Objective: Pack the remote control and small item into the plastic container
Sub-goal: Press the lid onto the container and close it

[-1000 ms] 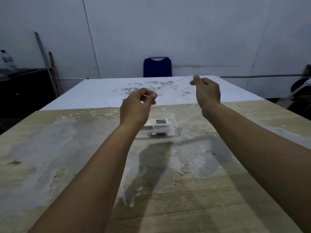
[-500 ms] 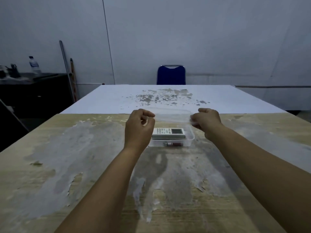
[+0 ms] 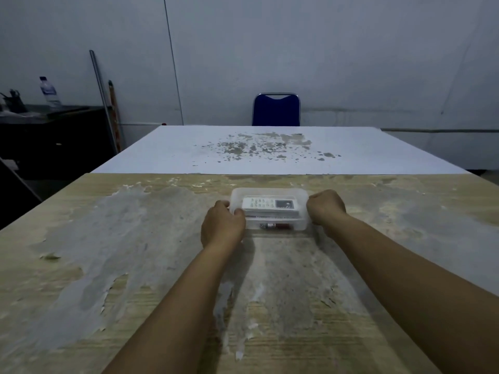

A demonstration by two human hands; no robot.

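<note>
Plastic container (image 3: 302,197), lidded and well back from the desk's (image 3: 81,265) near edge, is clasped at its left end by the curled left hand (image 3: 222,228), shows the remote control (image 3: 270,204) and small item (image 3: 274,226) inside, and has the fisted right hand (image 3: 325,209) pressed against its right end.

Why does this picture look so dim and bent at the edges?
Head view: weak bluish room light; the hands and arms cast soft shadows on the table; the wide lens bows the walls; the clear container looks hazy but the remote reads through.
</note>
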